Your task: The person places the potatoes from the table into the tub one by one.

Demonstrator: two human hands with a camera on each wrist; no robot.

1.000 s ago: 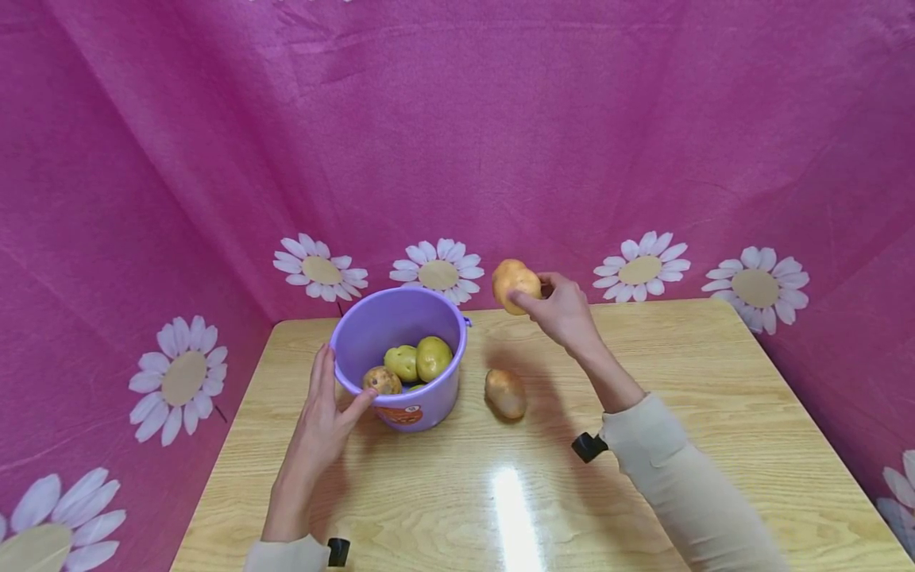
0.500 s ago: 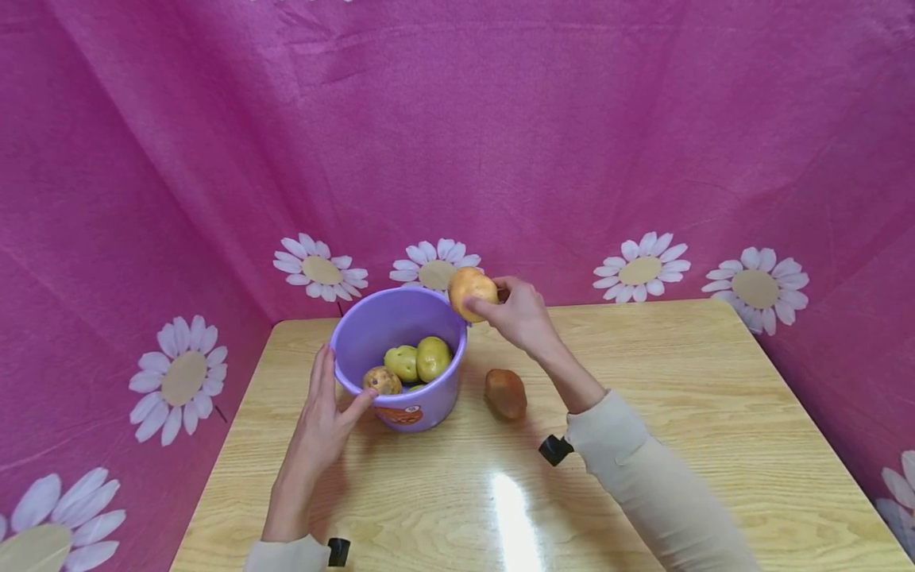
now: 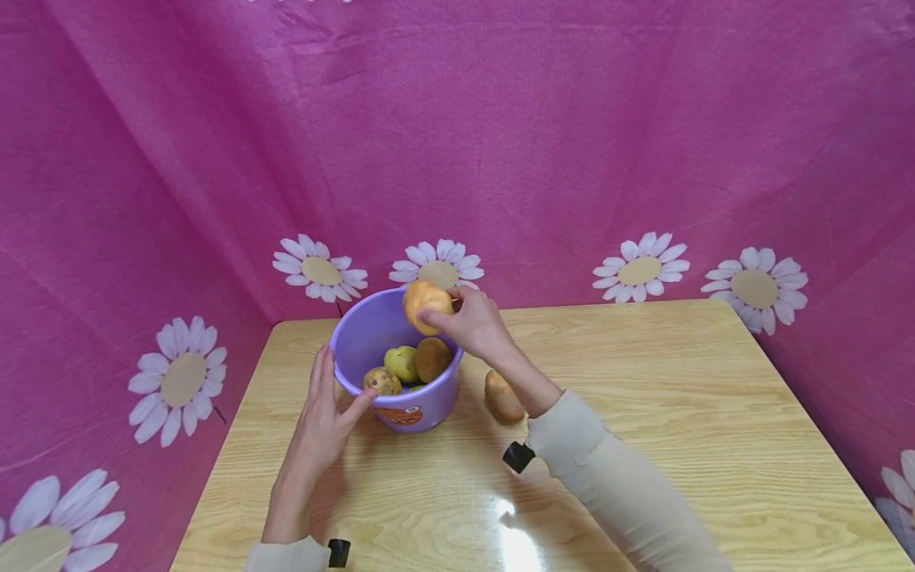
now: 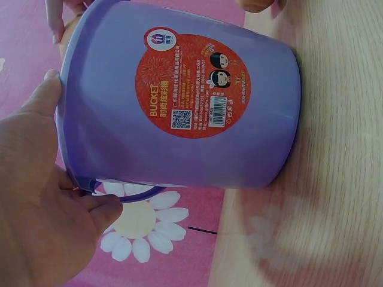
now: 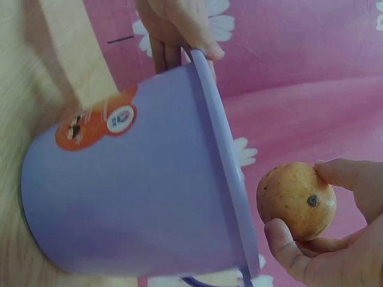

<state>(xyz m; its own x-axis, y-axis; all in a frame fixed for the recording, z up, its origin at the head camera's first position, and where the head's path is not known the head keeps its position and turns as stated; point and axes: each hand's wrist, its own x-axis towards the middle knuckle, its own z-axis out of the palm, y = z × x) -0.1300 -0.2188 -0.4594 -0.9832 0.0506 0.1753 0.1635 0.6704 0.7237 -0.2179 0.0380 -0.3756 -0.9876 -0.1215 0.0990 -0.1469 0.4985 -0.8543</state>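
Observation:
A yellow-tan potato [image 3: 425,303] is pinched between the thumb and fingers of my right hand [image 3: 477,322], above the far right part of the bucket's opening. In the right wrist view the potato [image 5: 293,200] shows a dark spot and is apart from the rim. My left hand [image 3: 319,421] grips the near-left rim of the purple bucket [image 3: 438,407], its thumb on the rim. In the left wrist view my fingers [image 4: 105,209] lie by the bucket's handle [image 4: 140,194]. Inside are a spotted brown potato [image 3: 382,381] and several yellow-green potato-like pieces [image 3: 400,363].
Another brown potato [image 3: 503,397] lies on the wooden table [image 3: 679,397] right of the bucket, partly hidden by my right forearm. A pink cloth [image 3: 529,159] with white flowers stands behind the table and along its sides.
My right hand has carried the potato leftward, from right of the bucket to above its opening. The left hand and the bucket have stayed in place.

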